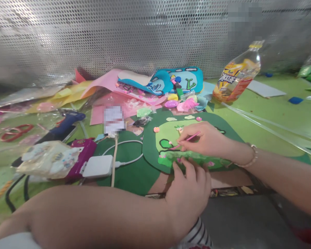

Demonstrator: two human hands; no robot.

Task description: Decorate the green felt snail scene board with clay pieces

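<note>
On the green table (272, 119) before you lies the dark-green board (149, 147), your left hand (190, 186) spread at its near edge, your right hand (209, 140) pinching, clouds (171, 119) and flowers (156, 129) already on, the pinched pink strip (193, 136) seemingly not yet fully laid.

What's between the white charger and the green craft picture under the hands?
In the head view, a beige cord and white cable lie between the charger and the craft picture, over a dark green sheet.

Glossy plastic bottle (237, 76), perforated metal wall (145, 38), matt green board (149, 148), perhaps foam
</note>
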